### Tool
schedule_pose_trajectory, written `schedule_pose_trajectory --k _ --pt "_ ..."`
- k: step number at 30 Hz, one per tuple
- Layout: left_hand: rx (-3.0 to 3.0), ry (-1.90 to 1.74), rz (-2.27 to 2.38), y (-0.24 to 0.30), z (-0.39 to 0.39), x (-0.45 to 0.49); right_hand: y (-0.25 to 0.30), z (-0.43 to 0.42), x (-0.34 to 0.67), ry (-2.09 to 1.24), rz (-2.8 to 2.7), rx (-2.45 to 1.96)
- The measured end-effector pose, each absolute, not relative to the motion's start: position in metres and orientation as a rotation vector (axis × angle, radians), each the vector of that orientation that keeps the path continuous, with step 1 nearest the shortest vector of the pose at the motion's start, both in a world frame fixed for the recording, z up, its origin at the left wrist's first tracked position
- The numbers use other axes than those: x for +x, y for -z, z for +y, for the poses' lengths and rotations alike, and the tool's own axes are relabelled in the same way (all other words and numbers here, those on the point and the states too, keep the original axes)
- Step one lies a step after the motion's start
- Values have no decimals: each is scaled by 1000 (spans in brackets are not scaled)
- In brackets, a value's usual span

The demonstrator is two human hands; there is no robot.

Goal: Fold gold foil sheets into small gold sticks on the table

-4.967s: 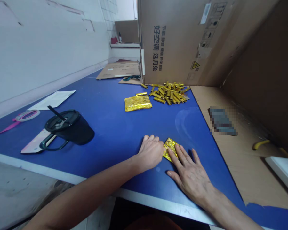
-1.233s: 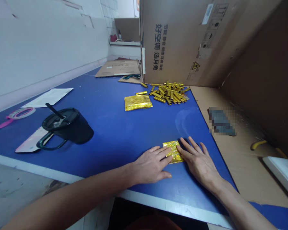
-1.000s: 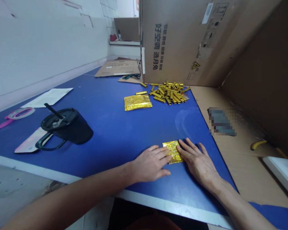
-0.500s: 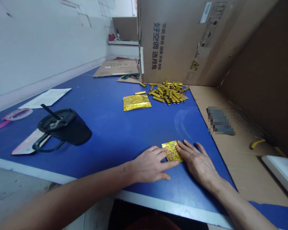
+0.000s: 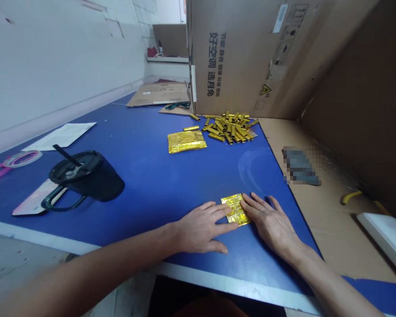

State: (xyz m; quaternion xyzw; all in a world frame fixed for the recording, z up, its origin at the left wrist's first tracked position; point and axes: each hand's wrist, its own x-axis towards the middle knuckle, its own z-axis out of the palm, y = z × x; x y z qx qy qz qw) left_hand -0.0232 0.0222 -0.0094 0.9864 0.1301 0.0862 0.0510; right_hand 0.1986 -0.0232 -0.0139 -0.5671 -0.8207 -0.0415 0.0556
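"Where is the gold foil sheet [image 5: 236, 215]?"

"On the near part of the blue table [image 5: 145, 176], right of centre, lying flat between the two hands."

"And the fingers?"

"The left hand [image 5: 198, 229] has its fingers stretched out, thumb apart, tips over the sheet's left and near edges. The right hand [image 5: 273, 222] lies with fingers extended across its right side. Neither is gripping; both just rest on it, covering parts of it."

"What's beyond them?"

"A flat gold packet [image 5: 186, 141], and to its right a heap of short gold tubes [image 5: 232, 130]. The heap is just before a big cardboard box [image 5: 244, 57], which walls off the far side."

"On the left?"

"A dark mug [image 5: 100, 180] with a straw, its handle partly hiding a pale card [image 5: 33, 198]. Farther back are a roll of tape [image 5: 23, 159] and a white paper [image 5: 61, 135]."

"And the right?"

"A cardboard sheet [image 5: 317, 220] with a blurred-out dark thing [image 5: 298, 165], something yellow [image 5: 350, 197] and, nearer, a white slab [image 5: 386, 237] I can't identify."
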Motion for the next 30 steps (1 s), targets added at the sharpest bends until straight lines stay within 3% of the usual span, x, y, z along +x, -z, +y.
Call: schedule_pose_trajectory --k 12,30 --pt "2961 -311 542 4 -15 -4 16 -8 213 -188 -2437 -1654" --pt "2919 -297 562 9 -12 -10 14 -13 210 -244 -2323 -1662"
